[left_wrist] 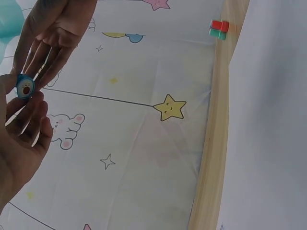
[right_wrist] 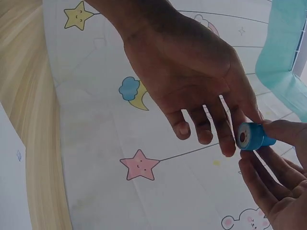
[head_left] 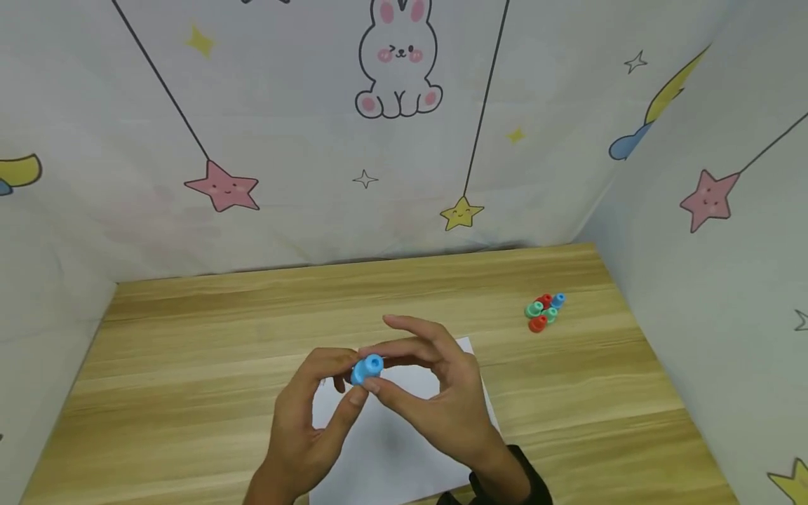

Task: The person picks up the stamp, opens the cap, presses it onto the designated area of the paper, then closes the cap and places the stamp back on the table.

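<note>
In the head view a small blue toy stamp (head_left: 366,368) is held above a white sheet of paper (head_left: 404,442). My left hand (head_left: 315,421) pinches it from the left between thumb and fingers. From the right, my right hand (head_left: 435,393) also grips it with thumb and index finger, the other fingers spread. The left wrist view shows the stamp's round end (left_wrist: 25,87), which bears a small printed face. In the right wrist view that stamp end (right_wrist: 243,136) shows again, both hands' fingertips around it.
Several red, green and blue stamps (head_left: 543,312) stand clustered at the right rear of the wooden table (head_left: 189,365). A small bluish mark (right_wrist: 19,155) shows on the paper. Patterned white cloth (head_left: 284,140) hangs behind the table and along its sides.
</note>
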A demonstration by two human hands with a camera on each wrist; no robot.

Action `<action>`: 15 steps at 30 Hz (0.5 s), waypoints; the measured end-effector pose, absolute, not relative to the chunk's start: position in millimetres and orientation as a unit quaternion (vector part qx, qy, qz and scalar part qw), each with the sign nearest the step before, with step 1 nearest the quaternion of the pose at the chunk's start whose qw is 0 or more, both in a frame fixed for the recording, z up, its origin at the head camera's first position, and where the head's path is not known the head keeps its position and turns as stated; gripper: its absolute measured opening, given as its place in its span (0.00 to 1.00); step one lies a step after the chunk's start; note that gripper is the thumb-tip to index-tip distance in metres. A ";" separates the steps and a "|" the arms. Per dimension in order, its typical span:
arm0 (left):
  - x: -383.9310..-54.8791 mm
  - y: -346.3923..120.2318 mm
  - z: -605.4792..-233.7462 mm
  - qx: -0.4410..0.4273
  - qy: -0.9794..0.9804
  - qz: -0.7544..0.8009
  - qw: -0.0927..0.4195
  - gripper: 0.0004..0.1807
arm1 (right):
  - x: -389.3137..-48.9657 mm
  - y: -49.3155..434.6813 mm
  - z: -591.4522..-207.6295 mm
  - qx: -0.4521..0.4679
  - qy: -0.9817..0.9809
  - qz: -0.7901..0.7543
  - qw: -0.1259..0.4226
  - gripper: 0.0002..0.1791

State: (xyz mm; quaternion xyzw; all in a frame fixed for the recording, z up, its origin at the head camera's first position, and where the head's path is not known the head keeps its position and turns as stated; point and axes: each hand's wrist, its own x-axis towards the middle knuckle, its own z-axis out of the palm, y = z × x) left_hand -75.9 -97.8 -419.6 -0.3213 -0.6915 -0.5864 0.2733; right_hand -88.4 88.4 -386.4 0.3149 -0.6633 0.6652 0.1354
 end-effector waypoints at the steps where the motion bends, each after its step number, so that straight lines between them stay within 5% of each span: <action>1: -75.3 -98.8 -418.5 -0.309 -0.705 -0.573 0.282 0.13 | -88.3 87.4 -386.7 0.316 -0.675 0.650 0.149 0.37; 7: -72.1 -100.6 -413.0 -0.250 -0.730 -0.546 0.328 0.15 | -89.9 83.2 -390.4 0.336 -0.729 0.548 0.235 0.42; 15: -67.0 -97.3 -415.6 -0.191 -0.759 -0.545 0.300 0.17 | -85.9 78.6 -393.3 0.341 -0.763 0.495 0.240 0.46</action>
